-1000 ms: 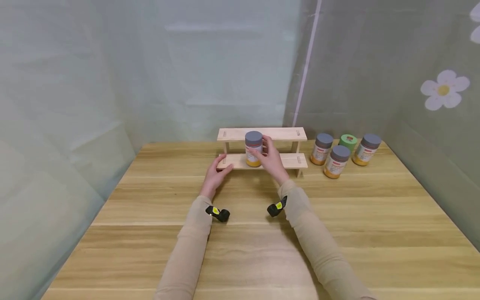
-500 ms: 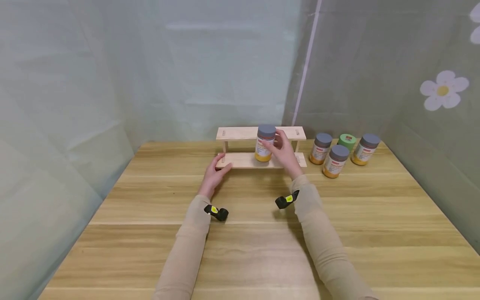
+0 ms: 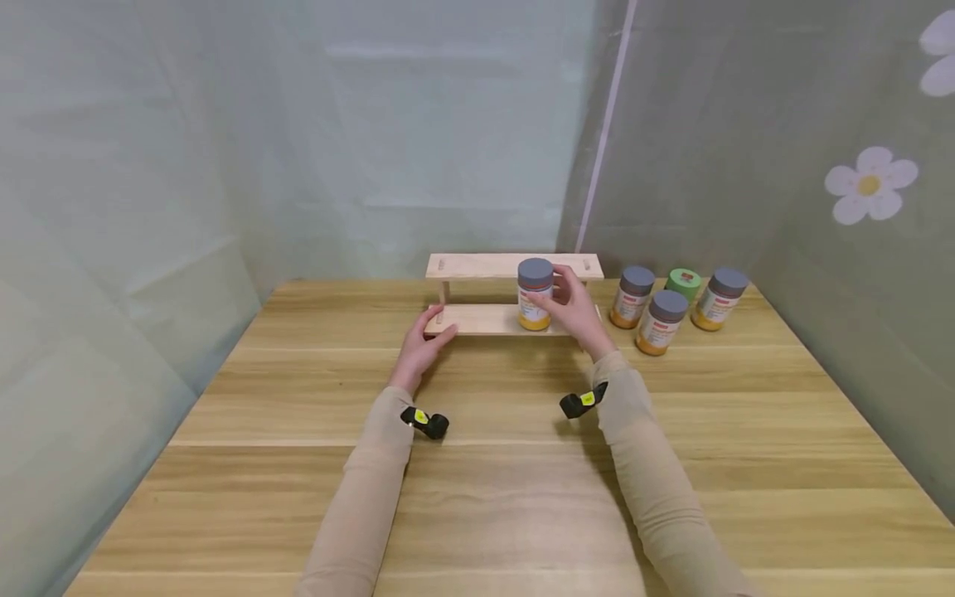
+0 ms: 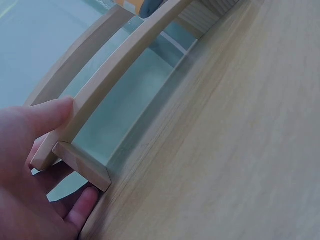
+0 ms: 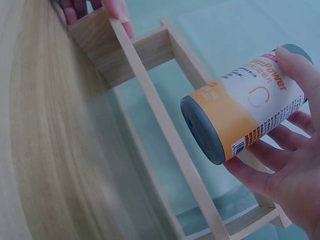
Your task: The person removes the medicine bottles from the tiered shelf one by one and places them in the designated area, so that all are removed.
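A two-tier wooden shelf rack (image 3: 477,267) stands at the back of the table. My left hand (image 3: 420,347) grips the left end of its lower board; in the left wrist view the thumb lies over the board's front edge, the fingers around the end by the leg (image 4: 82,167). My right hand (image 3: 582,308) holds a supplement bottle (image 3: 534,305) with a grey lid and a white and orange label, in front of the rack's right half. In the right wrist view the bottle (image 5: 250,102) is held clear above the lower board, its dark base showing, thumb and fingers on opposite sides.
Right of the rack stand three similar grey-lidded bottles (image 3: 660,323) and one green-lidded container (image 3: 682,283), partly hidden behind them. A hanging curtain (image 3: 448,124) rises behind the wooden table (image 3: 477,497) and along its sides.
My right hand has carried the bottle rightward along the rack, rising and then dropping slightly. The left hand keeps its place on the rack's left end.
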A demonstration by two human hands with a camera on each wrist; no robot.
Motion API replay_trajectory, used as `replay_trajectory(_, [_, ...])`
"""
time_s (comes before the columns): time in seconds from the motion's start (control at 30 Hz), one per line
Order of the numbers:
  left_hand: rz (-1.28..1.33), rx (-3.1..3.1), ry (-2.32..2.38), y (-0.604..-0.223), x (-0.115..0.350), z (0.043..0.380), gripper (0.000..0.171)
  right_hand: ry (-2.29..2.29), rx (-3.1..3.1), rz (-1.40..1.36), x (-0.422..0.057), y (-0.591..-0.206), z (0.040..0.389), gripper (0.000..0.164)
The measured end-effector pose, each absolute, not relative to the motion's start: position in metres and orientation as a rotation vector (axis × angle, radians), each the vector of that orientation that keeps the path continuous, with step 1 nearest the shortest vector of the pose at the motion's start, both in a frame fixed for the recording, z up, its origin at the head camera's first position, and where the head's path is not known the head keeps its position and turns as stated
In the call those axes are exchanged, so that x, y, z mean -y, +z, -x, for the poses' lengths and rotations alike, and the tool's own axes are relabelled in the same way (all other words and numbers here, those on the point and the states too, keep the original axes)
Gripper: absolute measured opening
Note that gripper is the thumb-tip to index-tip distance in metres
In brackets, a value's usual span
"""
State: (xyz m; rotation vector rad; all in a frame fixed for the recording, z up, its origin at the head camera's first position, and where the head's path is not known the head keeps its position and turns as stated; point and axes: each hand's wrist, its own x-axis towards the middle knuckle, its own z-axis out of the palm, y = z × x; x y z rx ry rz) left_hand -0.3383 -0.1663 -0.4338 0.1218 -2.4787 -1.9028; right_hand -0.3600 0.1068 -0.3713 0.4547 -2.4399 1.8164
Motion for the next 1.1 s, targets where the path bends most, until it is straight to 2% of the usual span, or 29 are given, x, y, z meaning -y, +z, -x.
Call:
replay_trajectory(0.37, [-0.13,2.48,-1.918,-0.436,0.164,0.338,0.061,1.877,2.348,-0.429,-0.114,-0.372,0.361,0.057])
replay_trajectory(0.8, [-0.134,2.479,-1.927,-0.435,0.161,0.34,0.06,1.827,2.352,-0.328,-0.143,-0.36,0.351,0.059])
replay_trajectory(1.1, [-0.132,2.481,-1.931,-0.435,0.159,0.341,0.061,1.708,2.433,-0.354,-0.163,-0.358,0.346,0.063])
